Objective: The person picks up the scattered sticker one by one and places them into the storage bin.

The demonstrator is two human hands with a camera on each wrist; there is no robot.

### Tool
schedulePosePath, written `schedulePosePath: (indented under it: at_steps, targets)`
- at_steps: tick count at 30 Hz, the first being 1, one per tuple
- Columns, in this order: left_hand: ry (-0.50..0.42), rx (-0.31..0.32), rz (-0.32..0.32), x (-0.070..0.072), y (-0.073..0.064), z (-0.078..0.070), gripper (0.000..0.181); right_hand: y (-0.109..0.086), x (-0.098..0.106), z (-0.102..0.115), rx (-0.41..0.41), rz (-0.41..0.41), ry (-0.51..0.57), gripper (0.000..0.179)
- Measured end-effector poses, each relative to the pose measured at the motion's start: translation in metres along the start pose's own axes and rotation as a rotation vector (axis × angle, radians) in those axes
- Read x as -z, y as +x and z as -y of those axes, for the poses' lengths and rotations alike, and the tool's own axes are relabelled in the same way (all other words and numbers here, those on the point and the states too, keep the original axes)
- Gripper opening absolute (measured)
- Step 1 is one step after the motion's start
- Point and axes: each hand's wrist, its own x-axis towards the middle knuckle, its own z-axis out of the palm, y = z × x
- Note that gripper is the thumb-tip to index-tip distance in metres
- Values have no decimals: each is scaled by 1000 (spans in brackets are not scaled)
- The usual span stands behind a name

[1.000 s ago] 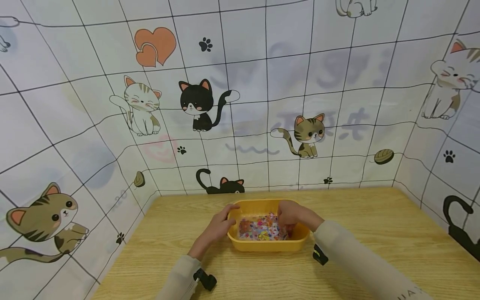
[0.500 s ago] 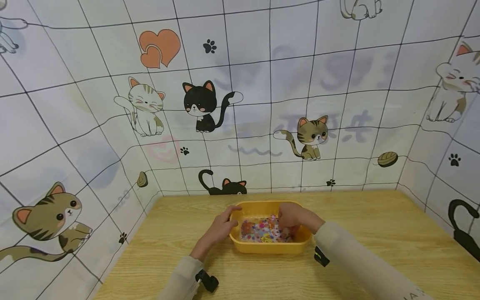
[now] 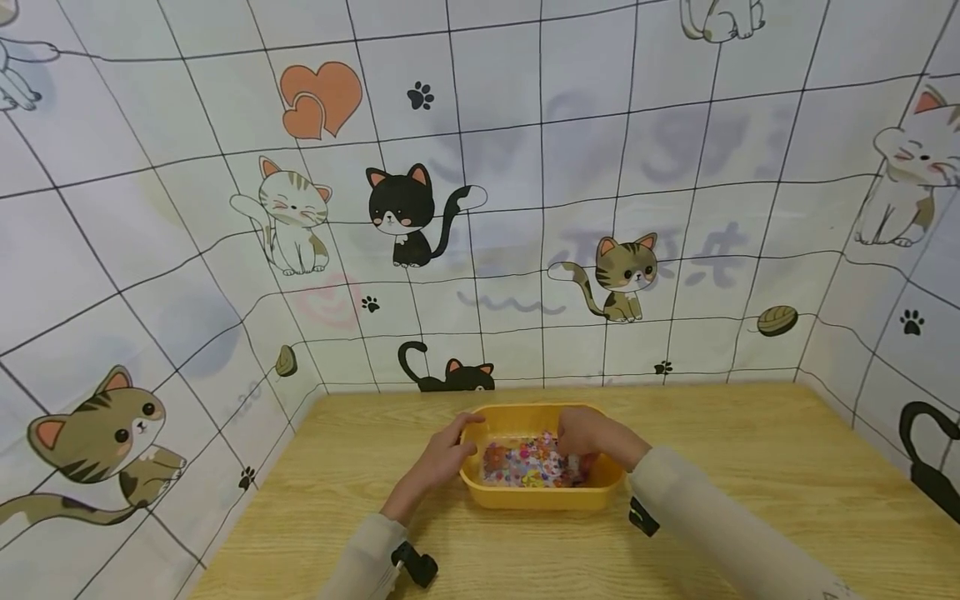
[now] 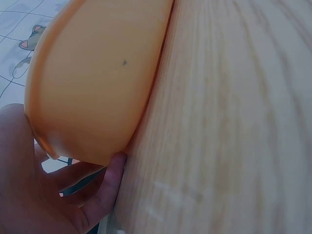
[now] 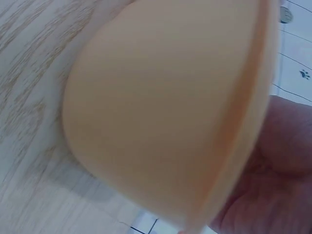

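Note:
A yellow plastic basin (image 3: 536, 497) stands on the wooden table, with a layer of small multicoloured pieces (image 3: 525, 462) on its bottom. At its left end, my left hand (image 3: 441, 454) grips the wall, the thumb over the rim. The left wrist view shows that hand's fingers (image 4: 111, 178) bent against the outside of the basin, low by the tabletop. My right hand (image 3: 588, 433) reaches over the right rim, down among the pieces. Its fingertips are hidden, and I cannot tell whether they hold anything. Only its palm side (image 5: 278, 165) shows past the rim in the right wrist view.
The wood-grain table (image 3: 750, 467) extends around the basin. A white sheet (image 3: 510, 233) with printed cats and grid lines hangs behind the table and along both sides. A dark wrist device (image 3: 415, 564) sits on the left sleeve, another (image 3: 642, 517) by the right sleeve.
The head view has shifted slightly, so everything sits a little farther right and lower. Both hands stay at the same places on the basin.

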Motion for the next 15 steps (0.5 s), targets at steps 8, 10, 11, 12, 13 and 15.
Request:
schedulePosePath:
  at_steps: [8, 10, 11, 12, 13, 15]
  targets:
    - [10, 7, -10, 1, 0, -3, 49, -14, 20, -4, 229, -190, 19, 24]
    - [2, 6, -8, 1, 0, -3, 49, -19, 25, -8, 257, -247, 2, 15]
    - [3, 9, -6, 1, 0, -3, 49, -22, 28, -10, 261, -269, -7, 13]
    - [-3, 7, -1, 0, 0, -3, 49, -24, 30, -13, 262, -289, -14, 13]
    - [-4, 8, 1, 0, 0, -2, 49, -27, 33, -16, 260, -307, -21, 13]
    - [-5, 12, 1, 0, 1, -1, 49, -30, 37, -23, 249, -345, -50, 12]
